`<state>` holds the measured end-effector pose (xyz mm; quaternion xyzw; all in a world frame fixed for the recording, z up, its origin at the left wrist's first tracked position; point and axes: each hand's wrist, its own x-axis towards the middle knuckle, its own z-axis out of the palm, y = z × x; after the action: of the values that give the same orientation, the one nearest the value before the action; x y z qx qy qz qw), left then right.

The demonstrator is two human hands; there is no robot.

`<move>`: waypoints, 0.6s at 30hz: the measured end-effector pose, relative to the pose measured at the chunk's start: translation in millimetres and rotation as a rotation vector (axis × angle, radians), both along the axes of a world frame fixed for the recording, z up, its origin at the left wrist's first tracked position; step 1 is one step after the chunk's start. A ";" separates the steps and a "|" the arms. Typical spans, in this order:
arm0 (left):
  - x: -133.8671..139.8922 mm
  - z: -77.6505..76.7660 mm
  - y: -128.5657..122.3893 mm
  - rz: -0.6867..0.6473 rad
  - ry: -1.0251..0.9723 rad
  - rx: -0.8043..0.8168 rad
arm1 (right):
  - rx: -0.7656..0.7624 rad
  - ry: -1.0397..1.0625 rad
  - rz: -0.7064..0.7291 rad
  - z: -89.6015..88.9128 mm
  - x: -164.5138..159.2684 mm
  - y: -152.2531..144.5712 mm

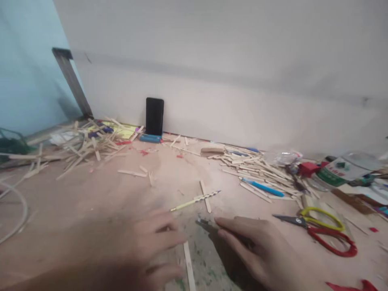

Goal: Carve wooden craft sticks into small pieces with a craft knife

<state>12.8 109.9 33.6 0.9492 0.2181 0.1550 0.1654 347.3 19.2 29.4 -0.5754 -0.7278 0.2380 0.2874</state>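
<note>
Pliers (209,226), dark and partly hidden, lie on the stained patch of the tabletop (91,194) at bottom centre, under the fingertips of the right hand (257,250). Whether those fingers grip the tool or only rest on it cannot be told.

Room: a plain white wall (227,60) closes the far edge of the surface; a pale blue wall (24,72) stands at left, with a dark metal bar (72,83) leaning in the corner.

Surface: pinkish board, worn grey-green near the hands. One heap of wooden sticks (87,143) lies far left, a second stick pile (257,167) lies right of centre with a blue pen (263,188) on it. A black phone (154,116) stands upright against the white wall on a blue holder (150,138).

Scissors (321,230) with yellow and red handles lie just right of the right hand.

Left hand (148,242) rests flat, blurred, fingers loosely spread, holding nothing, beside a single stick (189,266).

A pencil (195,200) crosses a short stick (205,196) just beyond both hands.
</note>
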 end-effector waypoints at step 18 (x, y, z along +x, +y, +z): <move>22.2 -1.1 -31.0 0.001 -0.076 0.120 | 0.209 -0.280 0.151 -9.3 8.3 -30.6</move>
<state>35.0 79.0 32.5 0.9508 0.2026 0.2038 0.1162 355.7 -11.3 20.1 -0.5139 -0.8224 0.0996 0.2230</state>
